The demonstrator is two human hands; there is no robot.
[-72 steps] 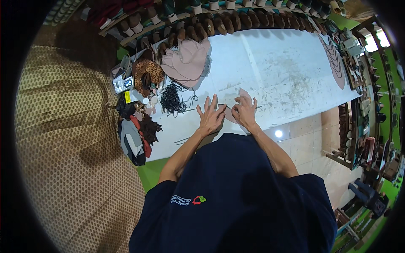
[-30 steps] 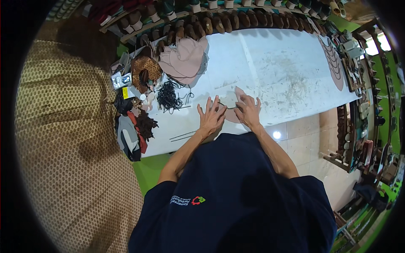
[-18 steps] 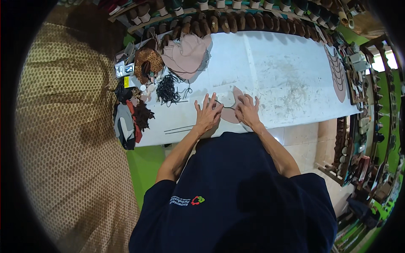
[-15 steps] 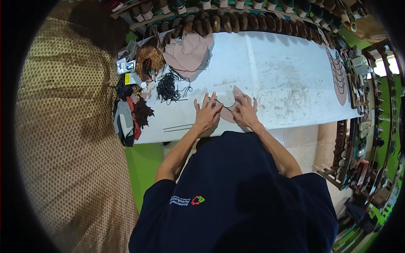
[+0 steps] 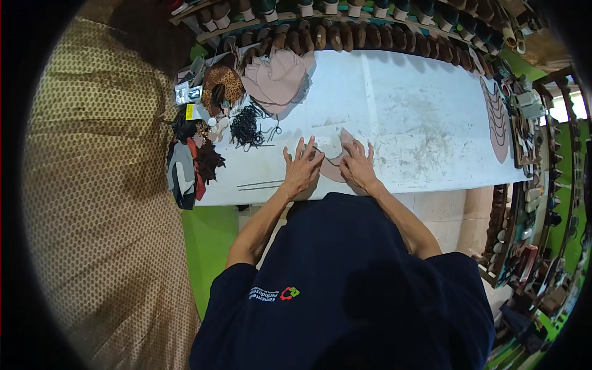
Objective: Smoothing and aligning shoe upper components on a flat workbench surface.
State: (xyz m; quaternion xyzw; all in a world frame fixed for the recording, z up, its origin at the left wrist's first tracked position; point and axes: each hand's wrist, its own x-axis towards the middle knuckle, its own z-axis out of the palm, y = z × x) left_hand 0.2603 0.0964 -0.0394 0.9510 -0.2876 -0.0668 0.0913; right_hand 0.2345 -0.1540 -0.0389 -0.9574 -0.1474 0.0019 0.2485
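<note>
A curved pink material piece (image 5: 333, 172), like a shoe upper, lies near the front edge of the white table (image 5: 345, 80). A thin black strip (image 5: 331, 161) runs along its inner curve between my hands. My left hand (image 5: 300, 171) pinches the strip's free end with thumb and index finger, the other fingers raised. On the piece, my right hand (image 5: 359, 165) is closed at the fingertips where strip and pink edge meet; its fingers partly hide that spot. To the left lie more black strips (image 5: 259, 185) and a tangled black heap of them (image 5: 248, 126).
A stack of pink pieces (image 5: 277, 80) sits at the back left, beside leopard-print material (image 5: 223, 83) and scraps (image 5: 209, 161). Overlapping edged pieces (image 5: 497, 123) lie at the right end. Rows of shoes (image 5: 370, 37) line the back; racks (image 5: 546, 185) stand at the right.
The view has shifted slightly. Both hands stay at the pink piece with almost the same grip; the right fingers have moved a little along its edge.
</note>
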